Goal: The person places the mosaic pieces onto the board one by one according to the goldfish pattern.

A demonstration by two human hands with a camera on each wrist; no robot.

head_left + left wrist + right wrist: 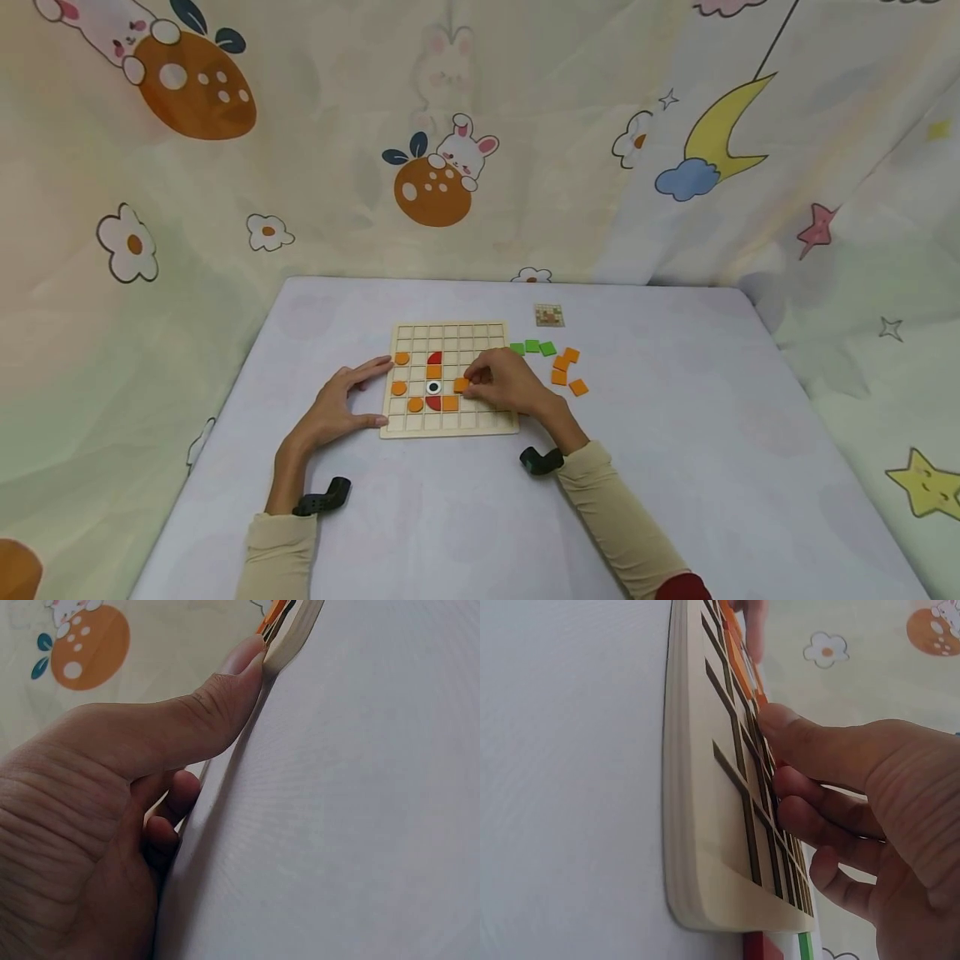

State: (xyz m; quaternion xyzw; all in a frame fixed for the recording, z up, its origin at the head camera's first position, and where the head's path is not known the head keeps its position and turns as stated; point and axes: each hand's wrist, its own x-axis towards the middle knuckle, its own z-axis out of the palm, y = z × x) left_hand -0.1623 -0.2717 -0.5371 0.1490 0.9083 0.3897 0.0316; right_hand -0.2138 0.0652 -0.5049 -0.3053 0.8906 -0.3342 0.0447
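Note:
A wooden grid board (pixel 480 427) lies on the table. At its left edge my left hand (pixel 333 407) is spread, the thumb touching near the lower corner and the fingertips higher up. Over the middle of the grid, my right hand (pixel 512 383) pinches an orange square tile (pixel 461 385) between thumb and fingers. Left of that tile sits a white tile with a black dot (pixel 433 387). Around it are red quarter-round tiles (pixel 433 403), orange squares (pixel 450 404) and orange discs (pixel 402 358). In the right wrist view, the thumb (pixel 810 742) hides most of the pinched tile.
Right of the board lie several loose orange squares (pixel 578 387) and green squares (pixel 547 348). A small patterned card (pixel 549 315) lies behind them. The white table (pixel 675 400) meets a printed cloth backdrop (pixel 330 167) at the far edge.

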